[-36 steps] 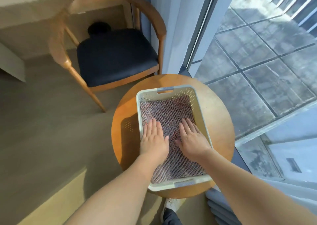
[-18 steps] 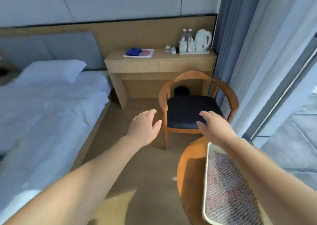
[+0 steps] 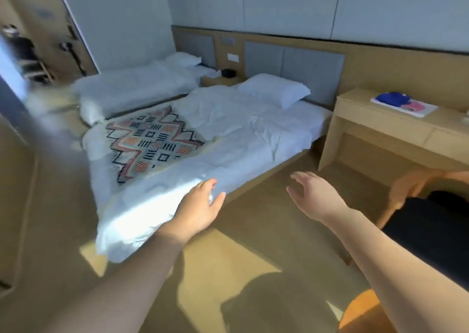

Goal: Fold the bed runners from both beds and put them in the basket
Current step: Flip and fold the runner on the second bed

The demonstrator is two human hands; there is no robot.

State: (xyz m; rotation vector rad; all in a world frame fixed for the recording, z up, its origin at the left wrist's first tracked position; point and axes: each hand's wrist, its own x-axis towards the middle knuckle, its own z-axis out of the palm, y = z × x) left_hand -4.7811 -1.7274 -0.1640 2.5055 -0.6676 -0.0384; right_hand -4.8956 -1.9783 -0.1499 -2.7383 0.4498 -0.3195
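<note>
A patterned bed runner [image 3: 152, 143] with black zigzags and orange ovals lies spread across the foot half of the near bed [image 3: 241, 139], which has white sheets. A second white bed [image 3: 132, 86] stands behind it with no runner showing. My left hand [image 3: 200, 208] hovers in the air in front of the near bed's corner, fingers relaxed and holding nothing. My right hand [image 3: 314, 195] floats over the floor to the right, fingers spread, also holding nothing. The basket is out of view.
A wooden desk [image 3: 396, 132] with a white tray stands right of the near bed. A wooden chair [image 3: 431, 218] with a dark seat sits at the right edge. The round orange table's rim [image 3: 365, 312] shows at the bottom right. Tan floor lies between me and the bed.
My hands left the folded runner in the basket and lifted away. My view swung left from the basket and chair to the two beds, bringing the patterned runner into sight.
</note>
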